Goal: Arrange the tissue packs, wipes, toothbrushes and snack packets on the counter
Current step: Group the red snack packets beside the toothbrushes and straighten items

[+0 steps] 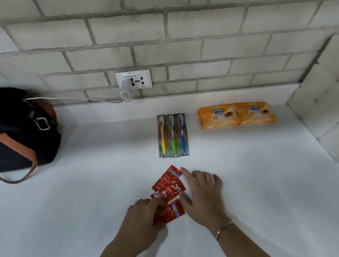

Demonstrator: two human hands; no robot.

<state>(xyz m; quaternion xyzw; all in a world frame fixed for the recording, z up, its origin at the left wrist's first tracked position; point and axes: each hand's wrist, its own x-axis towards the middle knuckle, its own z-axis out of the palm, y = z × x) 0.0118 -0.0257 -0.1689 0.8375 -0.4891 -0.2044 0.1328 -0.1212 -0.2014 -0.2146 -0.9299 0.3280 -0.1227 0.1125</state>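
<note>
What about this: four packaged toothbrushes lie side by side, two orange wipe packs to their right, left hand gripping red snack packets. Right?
Not four: the head view shows three packaged toothbrushes, yellow, green and blue. They lie side by side, two orange wipe packs to their right, left hand gripping red snack packets.

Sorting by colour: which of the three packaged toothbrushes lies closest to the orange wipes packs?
The blue toothbrush, rightmost in the row; the green toothbrush and yellow toothbrush lie farther left.
</note>
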